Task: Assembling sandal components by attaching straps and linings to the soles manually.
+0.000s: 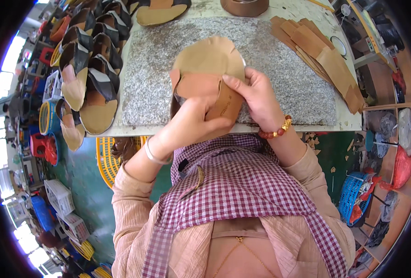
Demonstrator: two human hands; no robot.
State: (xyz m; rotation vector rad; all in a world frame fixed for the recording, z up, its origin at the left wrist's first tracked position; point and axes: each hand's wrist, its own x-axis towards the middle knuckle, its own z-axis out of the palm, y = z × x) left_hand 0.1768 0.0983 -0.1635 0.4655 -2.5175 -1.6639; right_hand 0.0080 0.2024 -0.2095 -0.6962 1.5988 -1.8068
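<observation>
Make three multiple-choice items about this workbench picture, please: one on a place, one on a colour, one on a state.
1. Where does the stack of tan cut pieces lie?
A. on the right part of the granite slab
B. on the floor
C. inside the blue basket

2. What colour is the bead bracelet on the right hand?
A. green
B. red-brown with a gold bead
C. white

3. What are the two hands doing with the sandal piece?
A. both grip it above the slab
B. only the left hand touches it
C. neither touches it

Answers: 1 A, the fanned stack rests on the slab's right edge. 2 B, the beads on that wrist are reddish with one gold. 3 A, the fingers of both hands close on the brown strap and tan sole.
</observation>
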